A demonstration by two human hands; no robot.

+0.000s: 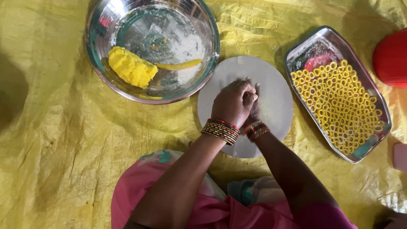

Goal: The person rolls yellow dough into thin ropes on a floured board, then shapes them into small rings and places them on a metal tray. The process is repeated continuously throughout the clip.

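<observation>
Both hands meet over the round grey board (271,91) in the middle. The left hand (232,103) lies on top, fingers curled into a narrow grip; the right hand (254,111) sits mostly hidden under it. Something small is probably pinched between them, but I cannot tell what, nor how the right grip stands. Each wrist carries a stack of bangles (221,129).

Far left of the board stands a steel bowl (207,51) with one lump of yellow dough (131,67) and one rolled dough strip (178,65) beside it, on a dusting of flour. To the right lies one steel tray (378,95) filled with small yellow dough rings (339,106), too many and too tightly packed to count; dozens, at a guess. A red object (392,57) shows at the far right edge, cut off. All rests on a yellow sheet (55,127) on the floor.

Risks, as I judge them: the rings touch one another, so they may stick together or get squashed if more are pushed in. The uncovered lump may dry and crack. A hand swinging right could knock the tray's rim and scatter rings.
</observation>
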